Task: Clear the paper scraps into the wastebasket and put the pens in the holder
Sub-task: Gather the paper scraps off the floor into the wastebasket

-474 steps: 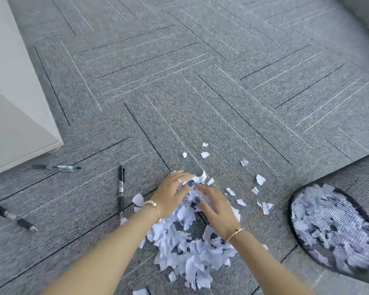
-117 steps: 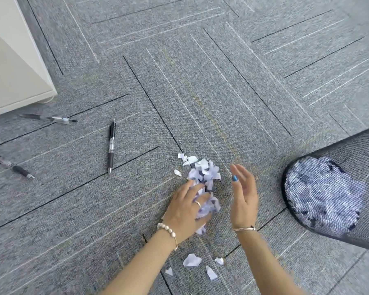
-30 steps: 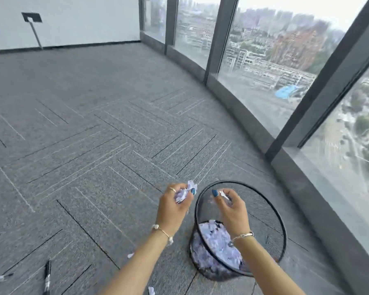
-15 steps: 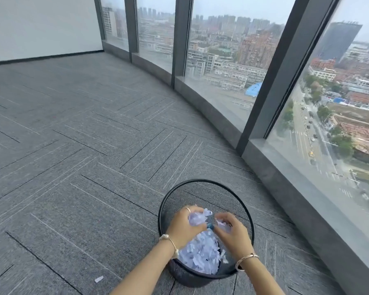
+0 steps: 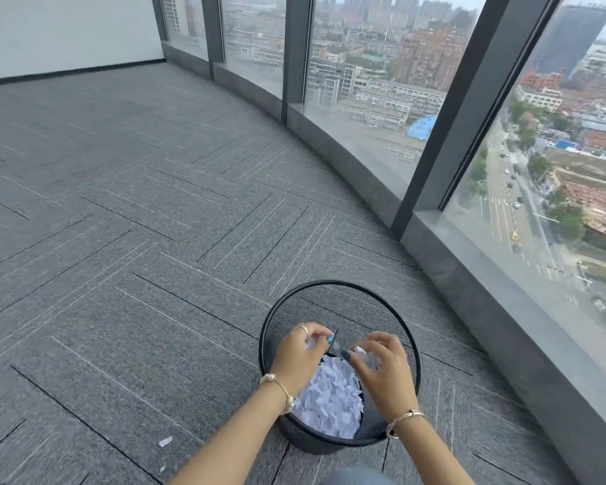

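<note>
Grey carpet floor (image 5: 137, 239), wastebasket (image 5: 340, 295), stray paper scrap (image 5: 165, 441)

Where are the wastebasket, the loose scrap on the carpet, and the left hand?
wastebasket (image 5: 340, 285), head view, far rim.
loose scrap (image 5: 165, 441), head view, middle of the paper.
left hand (image 5: 303, 355), head view, back of the hand.

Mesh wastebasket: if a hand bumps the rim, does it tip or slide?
The wastebasket is thin open mesh holding only paper scraps, so probably light. It stands on carpet, which likely resists sliding. It seems to narrow toward the base, so a hard rim knock might tip it.
</note>
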Motion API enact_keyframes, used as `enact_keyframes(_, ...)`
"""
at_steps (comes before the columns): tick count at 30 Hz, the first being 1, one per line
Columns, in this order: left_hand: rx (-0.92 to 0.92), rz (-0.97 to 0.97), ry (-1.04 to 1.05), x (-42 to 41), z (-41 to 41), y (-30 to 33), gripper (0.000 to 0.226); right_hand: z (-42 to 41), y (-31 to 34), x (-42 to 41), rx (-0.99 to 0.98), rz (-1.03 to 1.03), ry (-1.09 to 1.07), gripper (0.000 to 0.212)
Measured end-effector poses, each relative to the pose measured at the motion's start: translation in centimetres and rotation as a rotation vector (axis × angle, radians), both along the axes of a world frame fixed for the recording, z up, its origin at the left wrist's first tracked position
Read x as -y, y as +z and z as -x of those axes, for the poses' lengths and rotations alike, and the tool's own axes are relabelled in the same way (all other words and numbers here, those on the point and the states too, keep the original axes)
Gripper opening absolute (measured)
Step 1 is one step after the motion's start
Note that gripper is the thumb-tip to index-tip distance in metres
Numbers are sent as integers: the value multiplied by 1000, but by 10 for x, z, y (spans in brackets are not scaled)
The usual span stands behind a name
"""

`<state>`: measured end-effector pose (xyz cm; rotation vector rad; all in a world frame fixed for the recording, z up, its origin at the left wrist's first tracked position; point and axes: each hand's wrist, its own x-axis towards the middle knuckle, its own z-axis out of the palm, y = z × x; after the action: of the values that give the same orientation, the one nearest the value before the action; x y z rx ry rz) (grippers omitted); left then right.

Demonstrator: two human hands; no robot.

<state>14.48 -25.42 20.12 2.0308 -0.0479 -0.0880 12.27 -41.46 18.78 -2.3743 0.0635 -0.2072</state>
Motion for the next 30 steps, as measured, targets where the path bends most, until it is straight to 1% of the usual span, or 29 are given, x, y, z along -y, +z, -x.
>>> enact_keyframes(3,-5,9,-8,0,-1,-3,9,1,-1,-1,5,-31,10,17)
enact_keyframes(6,-6,26,-33,-1,0,-4,16,0,-2,-2,8,-9,33,19)
enact_keyframes(9,-21,31,-46,-1,0,-5,10,-1,-3,-1,-15,-8,39,22)
enact_keyframes(10,-32,52,-52,-1,0,-3,12,-1,-3,-1,-17,-3,38,23)
enact_keyframes(12,-31,88,-59,1,1,-2,29,-1,-3,-2,-30,4,34,26)
enact_keyframes(13,-27,104,-55,1,1,-1,33,-1,-3,-2,-41,5,31,29)
enact_keyframes(16,-40,114,-54,2,2,1,20,-2,-3,-2,-68,-7,27,35)
enact_keyframes(17,-48,115,-57,1,2,1,20,-2,-3,-3,-69,-12,25,35)
enact_keyframes(21,-73,116,-62,-1,3,2,37,-1,-1,-3,-49,-20,33,28)
enact_keyframes(23,-79,130,-57,-1,3,3,40,-1,1,-3,-56,-14,30,23)
enact_keyframes(25,-66,111,-54,-1,3,2,40,-1,1,-4,-56,-1,18,33)
enact_keyframes(26,-65,104,-51,-1,3,1,39,0,1,-3,-58,5,9,35)
enact_keyframes(28,-68,98,-49,-2,3,-1,36,1,2,-3,-65,0,-2,23)
enact_keyframes(30,-58,92,-50,-2,3,0,41,2,4,-3,-64,-16,-14,11)
